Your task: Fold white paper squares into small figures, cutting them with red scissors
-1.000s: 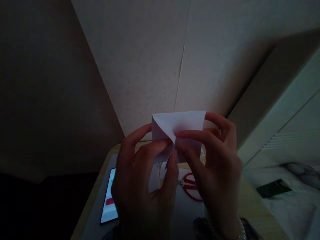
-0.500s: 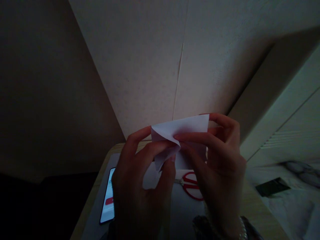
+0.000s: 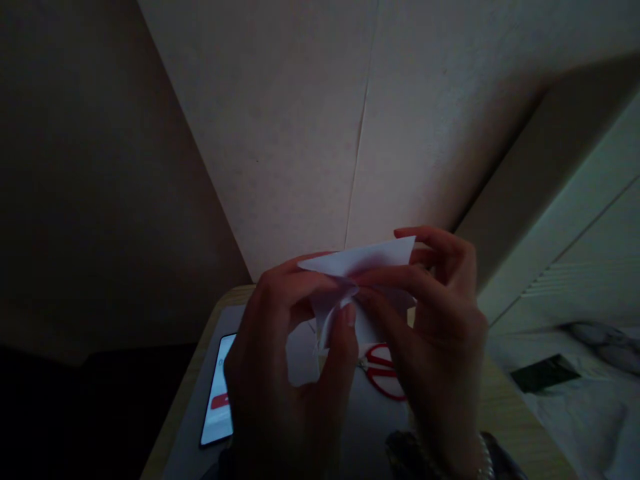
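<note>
A folded piece of white paper is held up between both hands above the table. My left hand grips its left part, with the thumb pressed on the lower flap and the index finger inside the fold. From the right, my right hand pinches the paper near its middle between thumb and index finger, while its other fingers reach behind the upper edge. Where the fingertips meet, the inner fold is partly hidden. Below the paper lie scissors with red handles; my right hand covers part of them.
A lit phone lies on the left of the wooden table, partly behind my left hand. A pale wall rises just behind the table. To the right, beyond the table, a dark flat object rests on a whitish surface.
My left fingers have closed in over the paper's left side and the thumb has moved up. The upper flap now tilts flatter, its left corner bent down. My right hand keeps its pinch.
</note>
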Available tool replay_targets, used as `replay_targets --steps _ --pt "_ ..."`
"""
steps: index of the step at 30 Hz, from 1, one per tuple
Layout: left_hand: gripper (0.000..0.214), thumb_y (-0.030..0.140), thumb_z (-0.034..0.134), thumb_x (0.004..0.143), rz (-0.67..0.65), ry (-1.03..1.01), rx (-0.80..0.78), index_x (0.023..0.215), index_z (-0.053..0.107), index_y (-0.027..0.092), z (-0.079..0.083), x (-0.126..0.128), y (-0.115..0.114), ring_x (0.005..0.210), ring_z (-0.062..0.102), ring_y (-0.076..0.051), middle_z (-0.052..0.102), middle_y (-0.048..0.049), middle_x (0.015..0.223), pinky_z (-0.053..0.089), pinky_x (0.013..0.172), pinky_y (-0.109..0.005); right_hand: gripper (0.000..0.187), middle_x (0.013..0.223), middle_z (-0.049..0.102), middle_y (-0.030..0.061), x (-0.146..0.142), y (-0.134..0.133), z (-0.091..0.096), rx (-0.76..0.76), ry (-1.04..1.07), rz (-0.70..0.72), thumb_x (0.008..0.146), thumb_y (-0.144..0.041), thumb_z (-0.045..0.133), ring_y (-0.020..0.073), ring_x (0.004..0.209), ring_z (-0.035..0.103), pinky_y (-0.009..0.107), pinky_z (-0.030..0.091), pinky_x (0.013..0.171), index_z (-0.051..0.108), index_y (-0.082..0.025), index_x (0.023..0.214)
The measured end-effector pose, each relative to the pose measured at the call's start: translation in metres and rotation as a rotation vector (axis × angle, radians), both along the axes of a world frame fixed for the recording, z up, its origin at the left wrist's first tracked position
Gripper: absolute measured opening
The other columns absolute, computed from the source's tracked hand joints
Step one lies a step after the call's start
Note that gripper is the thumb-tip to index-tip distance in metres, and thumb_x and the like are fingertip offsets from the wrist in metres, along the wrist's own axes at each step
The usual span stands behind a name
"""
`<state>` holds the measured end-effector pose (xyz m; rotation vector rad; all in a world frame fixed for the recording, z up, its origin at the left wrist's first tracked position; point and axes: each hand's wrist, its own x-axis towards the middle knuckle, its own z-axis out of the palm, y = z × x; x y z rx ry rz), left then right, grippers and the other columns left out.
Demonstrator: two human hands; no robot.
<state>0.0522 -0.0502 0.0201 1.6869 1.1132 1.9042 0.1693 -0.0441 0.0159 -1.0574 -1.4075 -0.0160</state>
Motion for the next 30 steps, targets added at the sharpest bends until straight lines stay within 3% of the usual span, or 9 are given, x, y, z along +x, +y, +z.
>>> replay_targets --steps 4,6,12,16,19,25,30 --pt "0.033 0.019 0.073 0.079 -0.006 -0.016 -0.036 0.108 0.065 0.031 -0.001 0.000 -0.001 0.101 0.070 -0.025 0.070 -0.0025 0.119 0.065 0.075 -0.036 0.016 0.123 0.055 0.0033 0.000 -0.001 0.000 -0.010 -0.020 0.006 0.085 -0.015 0.075 0.0265 0.118 0.052 0.042 0.051 0.087 0.075 -0.030 0.084" --pt "0.029 0.021 0.072 0.081 0.002 0.050 -0.029 0.107 0.067 0.034 -0.002 -0.002 -0.001 0.109 0.067 -0.027 0.069 -0.0017 0.121 0.063 0.080 -0.040 0.011 0.124 0.054 0.0043 0.000 -0.002 0.000 -0.001 -0.032 0.020 0.085 -0.018 0.076 0.0274 0.121 0.052 0.042 0.052 0.086 0.076 -0.029 0.085" --pt "0.014 0.014 0.070 0.085 0.043 0.166 0.047 0.087 0.069 0.028 -0.003 -0.011 0.002 0.103 0.068 -0.019 0.071 0.0026 0.110 0.059 0.082 -0.030 0.009 0.123 0.056 0.0038 0.003 -0.002 0.000 -0.014 -0.069 0.040 0.086 -0.019 0.075 0.0260 0.117 0.058 0.043 0.055 0.088 0.074 -0.028 0.087" --pt "0.015 0.011 0.069 0.082 0.112 0.085 0.008 0.082 0.070 0.026 -0.004 -0.011 0.006 0.086 0.069 -0.014 0.072 0.0051 0.096 0.061 0.072 -0.022 0.019 0.120 0.059 0.0054 0.009 -0.001 -0.002 -0.043 0.027 0.079 0.084 -0.018 0.075 0.0275 0.122 0.056 0.048 0.051 0.100 0.068 -0.027 0.100" --pt "0.016 0.009 0.070 0.081 0.145 -0.017 0.017 0.080 0.070 0.024 -0.006 -0.009 0.008 0.086 0.071 -0.012 0.072 0.0048 0.093 0.061 0.070 -0.016 0.024 0.121 0.061 0.0067 0.014 -0.002 -0.005 -0.042 0.120 0.081 0.086 -0.017 0.072 0.0285 0.123 0.058 0.049 0.052 0.098 0.062 -0.027 0.106" --pt "0.018 0.007 0.068 0.083 0.139 -0.012 0.011 0.082 0.071 0.024 -0.009 -0.010 0.008 0.089 0.072 -0.011 0.072 0.0050 0.093 0.061 0.074 -0.013 0.002 0.120 0.062 0.0067 0.017 -0.006 -0.006 -0.089 0.021 0.044 0.089 -0.023 0.070 0.0254 0.120 0.059 0.044 0.049 0.101 0.068 -0.024 0.090" --pt "0.017 0.008 0.067 0.084 0.141 0.003 -0.018 0.083 0.070 0.025 -0.006 -0.011 0.008 0.089 0.071 -0.008 0.071 0.0057 0.095 0.058 0.074 -0.008 0.002 0.116 0.063 0.0058 0.014 -0.006 -0.004 -0.091 0.015 0.067 0.090 -0.023 0.070 0.0227 0.116 0.061 0.040 0.052 0.096 0.071 -0.024 0.089"
